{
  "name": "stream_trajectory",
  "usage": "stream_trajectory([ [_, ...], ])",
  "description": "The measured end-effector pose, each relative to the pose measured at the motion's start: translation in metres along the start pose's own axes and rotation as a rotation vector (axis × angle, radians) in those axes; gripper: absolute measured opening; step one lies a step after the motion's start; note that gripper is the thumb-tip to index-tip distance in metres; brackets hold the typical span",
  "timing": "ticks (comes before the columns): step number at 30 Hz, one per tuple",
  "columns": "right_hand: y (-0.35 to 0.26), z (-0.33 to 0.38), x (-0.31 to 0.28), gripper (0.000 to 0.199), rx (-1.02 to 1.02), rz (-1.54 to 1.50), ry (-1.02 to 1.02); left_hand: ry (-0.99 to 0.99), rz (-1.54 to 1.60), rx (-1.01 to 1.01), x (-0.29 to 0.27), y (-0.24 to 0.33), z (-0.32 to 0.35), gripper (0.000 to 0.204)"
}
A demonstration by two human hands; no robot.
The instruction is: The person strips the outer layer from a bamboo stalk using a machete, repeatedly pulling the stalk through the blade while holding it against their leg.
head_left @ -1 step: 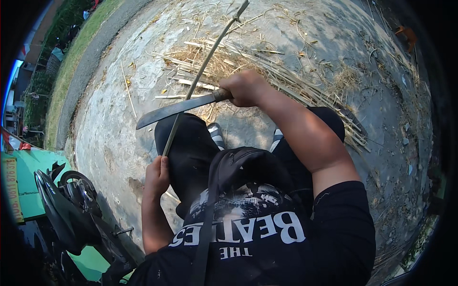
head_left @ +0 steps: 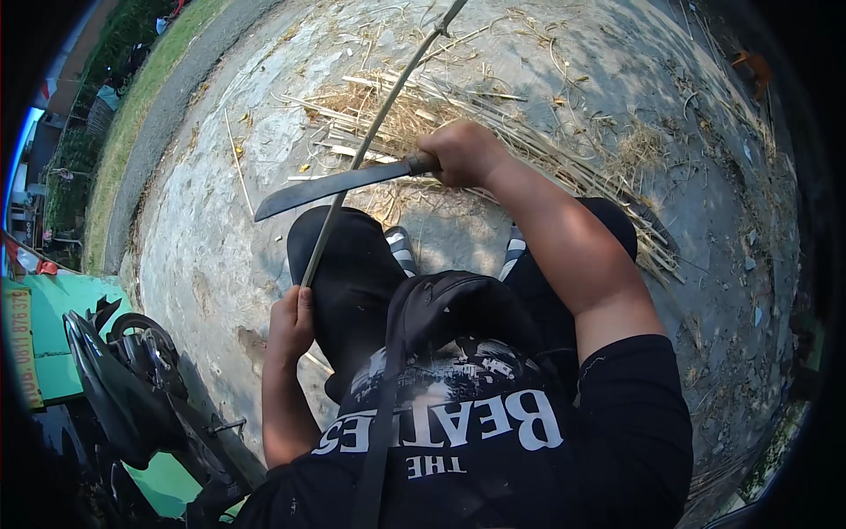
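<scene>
My left hand (head_left: 289, 326), by the outside of my left knee, is closed round the near end of a long bamboo strip (head_left: 397, 97). The strip slants up and away to the right, past the top of the picture, with a knobbly node near its far part. My right hand (head_left: 467, 156) grips the short handle of a machete (head_left: 308, 193). Its dark, broad blade points left and crosses the strip just beyond my left knee. Blade and strip seem to touch there. The fingers of my right hand are wrapped round the handle, partly hidden from above.
Split pale strips and shavings (head_left: 520, 141) lie heaped on the concrete ground beyond my knees. My feet in striped footwear (head_left: 401, 249) stand between heap and body. A parked motorbike (head_left: 132, 379) is at the lower left, beside a green panel (head_left: 75, 304). A single thin strip (head_left: 236, 159) lies farther left.
My right hand and the machete have shifted slightly away from me and to the right, so the blade crosses the strip a little farther up. My left hand stays nearly in place.
</scene>
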State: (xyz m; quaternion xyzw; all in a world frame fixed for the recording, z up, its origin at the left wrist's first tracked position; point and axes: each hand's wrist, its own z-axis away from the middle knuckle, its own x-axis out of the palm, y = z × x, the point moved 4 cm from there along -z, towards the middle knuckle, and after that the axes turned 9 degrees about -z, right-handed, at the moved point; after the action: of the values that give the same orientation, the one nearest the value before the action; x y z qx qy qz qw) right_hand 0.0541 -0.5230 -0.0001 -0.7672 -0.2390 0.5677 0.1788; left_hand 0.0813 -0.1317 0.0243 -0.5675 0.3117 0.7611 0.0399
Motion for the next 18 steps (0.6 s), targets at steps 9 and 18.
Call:
stream_trajectory([
  [9,-0.006,0.005,-0.008,0.019,0.28,-0.12,0.035,0.056,0.112,0.044,0.006,-0.009,-0.001,0.047],
  [18,0.052,0.004,-0.018,0.03,0.571,-0.154,0.068,-0.035,0.025,-0.005,0.001,-0.01,-0.007,0.048],
])
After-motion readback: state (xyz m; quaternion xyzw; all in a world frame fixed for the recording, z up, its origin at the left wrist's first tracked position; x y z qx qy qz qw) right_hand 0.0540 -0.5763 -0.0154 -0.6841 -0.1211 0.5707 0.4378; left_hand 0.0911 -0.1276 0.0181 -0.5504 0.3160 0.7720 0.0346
